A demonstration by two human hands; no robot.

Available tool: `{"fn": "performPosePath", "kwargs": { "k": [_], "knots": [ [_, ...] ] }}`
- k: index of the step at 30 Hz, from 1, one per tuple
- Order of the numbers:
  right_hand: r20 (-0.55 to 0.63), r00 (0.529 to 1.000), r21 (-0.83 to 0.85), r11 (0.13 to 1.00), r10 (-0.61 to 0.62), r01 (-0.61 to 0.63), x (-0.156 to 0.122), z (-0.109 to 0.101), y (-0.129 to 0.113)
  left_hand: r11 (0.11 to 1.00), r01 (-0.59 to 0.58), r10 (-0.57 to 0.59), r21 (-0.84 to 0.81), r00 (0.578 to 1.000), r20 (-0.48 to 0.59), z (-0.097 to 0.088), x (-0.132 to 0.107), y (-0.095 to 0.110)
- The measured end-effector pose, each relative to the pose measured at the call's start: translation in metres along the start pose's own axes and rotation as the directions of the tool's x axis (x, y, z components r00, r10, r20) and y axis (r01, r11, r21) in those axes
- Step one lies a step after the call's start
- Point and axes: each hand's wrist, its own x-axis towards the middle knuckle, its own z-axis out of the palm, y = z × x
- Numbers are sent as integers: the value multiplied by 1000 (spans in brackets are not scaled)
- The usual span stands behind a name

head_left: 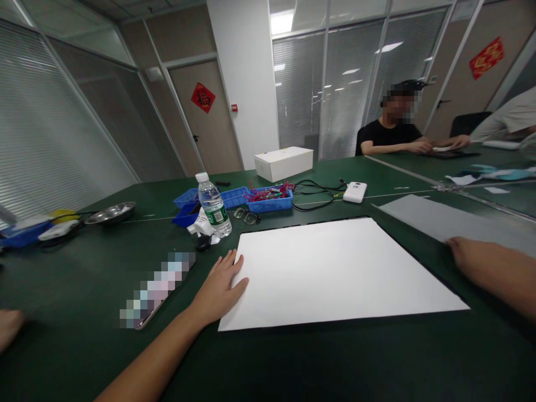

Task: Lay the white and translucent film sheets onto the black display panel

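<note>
A large white sheet [335,273] lies flat in front of me, with a thin dark edge along its far and right sides. My left hand [224,285] rests on its left edge, fingers stretched out and thumb apart. Off to the right, a second, greyer-looking sheet of paper [444,220] extends toward the right border. At its near edge is my right hand [471,259], closed with the fingers curled in; it appears to grip this sheet, though the fingertips are mostly hidden and slightly blurred.
Left of the white sheet lies a phone [159,290]. Beyond it stand a water bottle [213,206], blue trays [270,204] with wires, glasses [247,216], a white box [285,163] and a white device [355,192]. Another person's hand [10,328] is far left; a person [391,131] sits across.
</note>
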Motion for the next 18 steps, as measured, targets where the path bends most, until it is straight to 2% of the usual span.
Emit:
{"fn": "performPosePath", "kwargs": {
  "k": [2, 4, 6, 8, 9, 10, 11, 12, 14, 15, 16, 17, 18],
  "knots": [
    [-5, 999, -42, 998, 51, -51, -13, -14, -12, 1000, -7, 7, 0, 1000, -9, 1, 0, -1],
    [-54, 998, -96, 995, 35, -40, -28, -26, -26, 1000, -11, 11, 3, 1000, -14, 1, 0, -1],
    [-118, 991, -146, 988, -59, 41, -44, -30, -41, 1000, -11, 11, 9, 1000, -19, 1, -1, 0],
    [-189, 955, -145, 968, -231, 205, -61, -27, -60, 1000, -9, 9, 12, 1000, -25, 2, -1, 1],
    [-226, 910, -128, 937, -348, 326, -70, -23, -71, 1000, -7, 8, 11, 1000, -27, 2, -1, 2],
    [-260, 839, -108, 878, -478, 467, -80, -19, -82, 1000, -6, 6, 8, 1000, -29, 2, -1, 2],
    [-281, 737, -94, 782, -615, 616, -89, -15, -94, 1000, -6, 6, 5, 999, -32, 2, -1, 2],
    [-292, 612, -95, 659, -735, 746, -98, -11, -105, 1000, -6, 6, 1, 999, -35, 3, -2, 3],
    [-327, 391, -147, 455, -860, 878, -116, -8, -128, 1000, -11, 11, -11, 999, -46, 3, -2, 3],
    [-343, 313, -187, 391, -885, 901, -123, -8, -137, 1000, -14, 13, -18, 999, -50, 3, -2, 2],
    [-354, 258, -217, 347, -899, 912, -129, -10, -144, 1000, -15, 14, -26, 998, -54, 2, -2, 2],
    [-363, 225, -237, 323, -904, 916, -133, -12, -148, 999, -15, 14, -32, 998, -55, 2, -2, 2],
    [-369, 213, -242, 315, -905, 918, -134, -15, -149, 999, -14, 12, -36, 998, -54, 2, -2, 2]
  ]
}}
